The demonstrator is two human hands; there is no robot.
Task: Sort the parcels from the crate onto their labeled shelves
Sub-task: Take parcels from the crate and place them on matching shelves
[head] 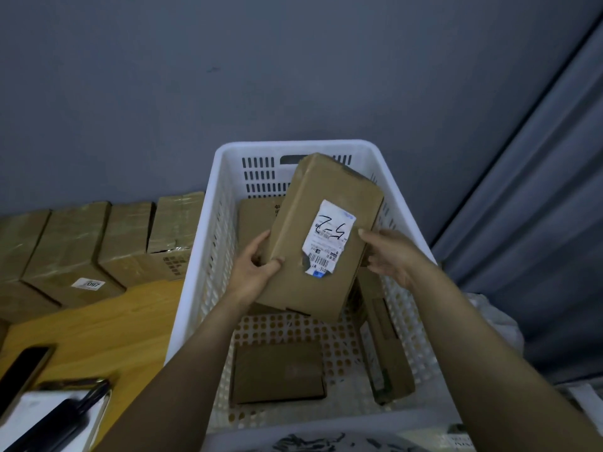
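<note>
Lying nearest, at the lower left of the frame, one dark phone (26, 370) and a blurred white pad (39, 415) sit on a wooden table (98, 321). Beside it one white crate (208, 256) fills the centre. I count three parcels on its perforated floor: a flat one (277, 373) at the near end, one (386, 353) along the right wall, one (257, 216) at the far end. A fourth parcel (326, 190) is held tilted above them, its white label (329, 236) up. The left hand (254, 269) curls round its left edge and the right hand (388, 252) grips its right edge. At middle left four taped boxes (71, 249) stand in a row. Behind is a grey wall (293, 76), with a curtain (538, 223) at right.
</note>
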